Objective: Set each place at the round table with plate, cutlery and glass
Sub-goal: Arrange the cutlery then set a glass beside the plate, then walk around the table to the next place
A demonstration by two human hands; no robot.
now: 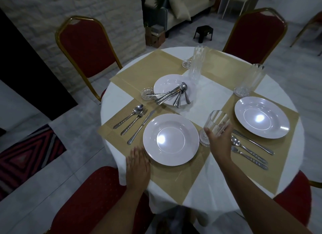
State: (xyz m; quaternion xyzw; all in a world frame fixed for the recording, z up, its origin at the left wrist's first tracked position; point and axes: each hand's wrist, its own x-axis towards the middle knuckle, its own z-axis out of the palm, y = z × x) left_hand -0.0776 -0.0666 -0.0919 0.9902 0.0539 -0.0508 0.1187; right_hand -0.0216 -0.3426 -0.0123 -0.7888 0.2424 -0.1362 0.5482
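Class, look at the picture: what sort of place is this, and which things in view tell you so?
Probably a banquet or function room. Red padded chairs with gold frames ring a round table under a white cloth, laid with gold placemats, plates and cutlery.

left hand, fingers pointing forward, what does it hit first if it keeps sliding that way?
The left hand lies flat on the placemat, fingertips already at the near plate rim. Straight on, it probably meets that rim first; whether they touch is unclear.

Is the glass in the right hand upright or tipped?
Tipped. The glass leans left, its rim off-vertical, while the right hand grips its lower part; its base sits at the near placemat, beside the near plate.
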